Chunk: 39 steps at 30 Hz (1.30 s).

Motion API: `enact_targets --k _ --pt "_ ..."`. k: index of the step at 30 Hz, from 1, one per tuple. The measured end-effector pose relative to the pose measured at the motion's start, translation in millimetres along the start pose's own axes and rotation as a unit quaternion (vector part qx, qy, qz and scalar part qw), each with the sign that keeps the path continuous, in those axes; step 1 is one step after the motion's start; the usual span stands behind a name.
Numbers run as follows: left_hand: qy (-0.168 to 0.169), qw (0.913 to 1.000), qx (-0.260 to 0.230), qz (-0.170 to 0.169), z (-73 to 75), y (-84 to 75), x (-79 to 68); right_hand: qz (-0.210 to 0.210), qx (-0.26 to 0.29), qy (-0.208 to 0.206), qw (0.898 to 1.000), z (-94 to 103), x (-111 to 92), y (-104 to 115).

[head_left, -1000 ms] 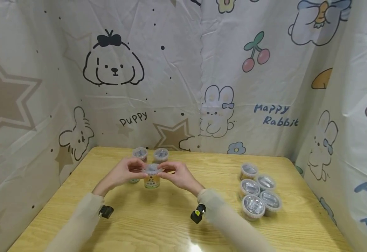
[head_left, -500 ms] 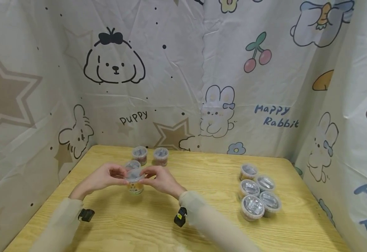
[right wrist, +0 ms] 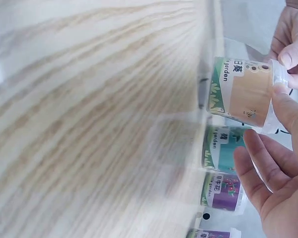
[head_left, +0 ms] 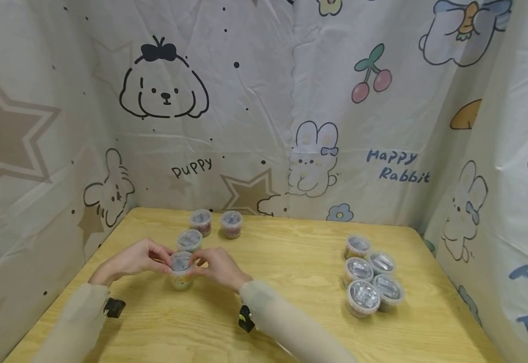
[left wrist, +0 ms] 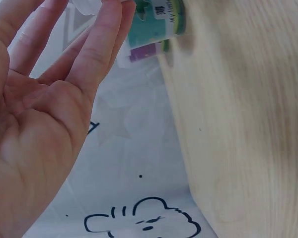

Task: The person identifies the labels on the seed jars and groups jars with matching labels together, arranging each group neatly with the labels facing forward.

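Between my two hands is a small clear-lidded plastic cup (head_left: 182,279) with an orange-yellow label (right wrist: 248,94). My left hand (head_left: 141,259) pinches the left side of its lid rim; my right hand (head_left: 220,268) pinches the right side. The cup stands upright, at or just above the tabletop; I cannot tell whether it touches. Just behind it is a teal-labelled cup (head_left: 189,240), also seen in both wrist views. In the left wrist view the held cup is mostly hidden behind the left hand's fingers.
Two purple-labelled cups (head_left: 201,222) stand farther back on the wooden table (head_left: 291,282). Several lidded cups (head_left: 359,271) are clustered at the right. A printed cloth (head_left: 246,101) hangs behind and along both sides of the table.
Both hands have carried the orange-yellow cup leftward and toward the front of the table, to a spot in front of the teal cup. The other cups stay where they were.
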State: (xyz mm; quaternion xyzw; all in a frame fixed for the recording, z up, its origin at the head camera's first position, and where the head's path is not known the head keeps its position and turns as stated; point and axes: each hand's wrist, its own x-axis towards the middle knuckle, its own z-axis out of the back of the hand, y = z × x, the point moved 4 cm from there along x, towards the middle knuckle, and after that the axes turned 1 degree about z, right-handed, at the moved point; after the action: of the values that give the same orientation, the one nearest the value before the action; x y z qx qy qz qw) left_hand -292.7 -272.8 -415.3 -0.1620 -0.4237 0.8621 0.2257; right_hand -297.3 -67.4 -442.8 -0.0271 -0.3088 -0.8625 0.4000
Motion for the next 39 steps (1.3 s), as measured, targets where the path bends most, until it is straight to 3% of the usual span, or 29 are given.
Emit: enact_targets --k 8,16,24,29,33,39 --pt "0.012 0.9996 0.025 0.004 4.6 10.3 -1.2 -0.013 -0.037 0.008 0.999 -8.3 4 8" --pt "0.03 0.9992 0.011 0.025 8.4 16.8 -2.9 -0.028 -0.062 0.009 0.998 -13.0 3 15" --pt "0.032 0.9988 0.008 0.037 7.8 18.0 -1.7 -0.035 -0.069 0.013 0.997 -13.7 2 15" --pt "0.045 0.998 0.011 0.044 6.8 14.0 -0.8 -0.026 -0.046 0.018 0.998 -11.9 -2 13" --pt "0.017 0.9982 0.036 0.044 11.2 3.9 2.2 -0.024 -0.002 0.022 0.999 -5.0 -8 8" --pt "-0.077 0.992 0.093 0.035 14.4 -14.9 13.6 -0.049 0.012 0.033 0.998 8.9 -20 -5"
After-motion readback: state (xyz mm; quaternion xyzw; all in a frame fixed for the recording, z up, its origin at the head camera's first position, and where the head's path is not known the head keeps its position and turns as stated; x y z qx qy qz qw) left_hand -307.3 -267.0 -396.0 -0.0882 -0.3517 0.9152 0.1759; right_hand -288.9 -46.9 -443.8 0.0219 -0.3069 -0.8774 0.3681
